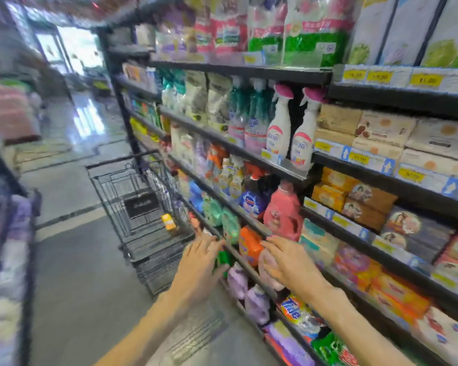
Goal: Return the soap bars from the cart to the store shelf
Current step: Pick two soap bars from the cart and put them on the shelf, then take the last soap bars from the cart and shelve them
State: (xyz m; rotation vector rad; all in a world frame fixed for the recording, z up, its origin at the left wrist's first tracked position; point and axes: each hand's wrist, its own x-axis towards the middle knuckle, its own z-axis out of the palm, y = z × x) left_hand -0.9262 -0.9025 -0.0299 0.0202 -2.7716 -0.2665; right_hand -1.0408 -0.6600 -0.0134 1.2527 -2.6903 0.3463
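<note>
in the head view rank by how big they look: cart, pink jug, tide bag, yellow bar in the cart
1. cart, by far the largest
2. pink jug
3. Tide bag, nearly the jug's size and nearer the camera, so this order is unsure
4. yellow bar, smallest, though it lies farther away

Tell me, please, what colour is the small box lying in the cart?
Orange-yellow: the small box in the cart, seen in the head view.
</note>
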